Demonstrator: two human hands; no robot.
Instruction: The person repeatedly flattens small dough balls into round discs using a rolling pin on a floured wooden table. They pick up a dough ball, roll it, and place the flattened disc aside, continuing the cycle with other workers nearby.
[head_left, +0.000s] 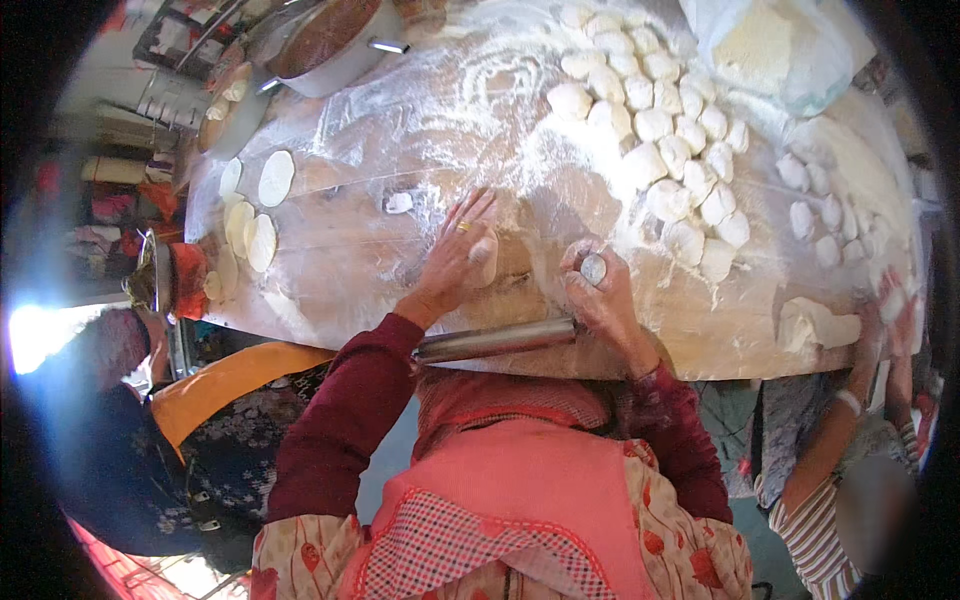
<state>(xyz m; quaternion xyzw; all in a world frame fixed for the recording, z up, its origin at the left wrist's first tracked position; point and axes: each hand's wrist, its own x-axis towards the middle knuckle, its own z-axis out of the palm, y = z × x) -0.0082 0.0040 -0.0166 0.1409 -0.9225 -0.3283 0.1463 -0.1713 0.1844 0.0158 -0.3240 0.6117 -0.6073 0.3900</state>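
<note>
My left hand (459, 244), with a ring on one finger, lies palm down on the floured wooden table (352, 247). Its thumb side rests against a small flattened piece of dough (486, 262), partly covered by the hand. To the right, my right hand (606, 292) is curled around a small object with a pale round end (593, 268); its kind is unclear and the fingers hide the rest. A metal rolling pin (499, 340) lies along the near table edge, between my forearms. Rows of dough balls (654, 124) sit beyond my right hand.
Flat dough rounds (261, 242) lie at left, near a large pot (337, 52). A dough scrap (398, 202) sits beyond my left hand. A bag of flour (780, 56) stands far right. A co-worker's hands (891, 311) are beside a dough roll (817, 325). Another person (97, 435) is at left.
</note>
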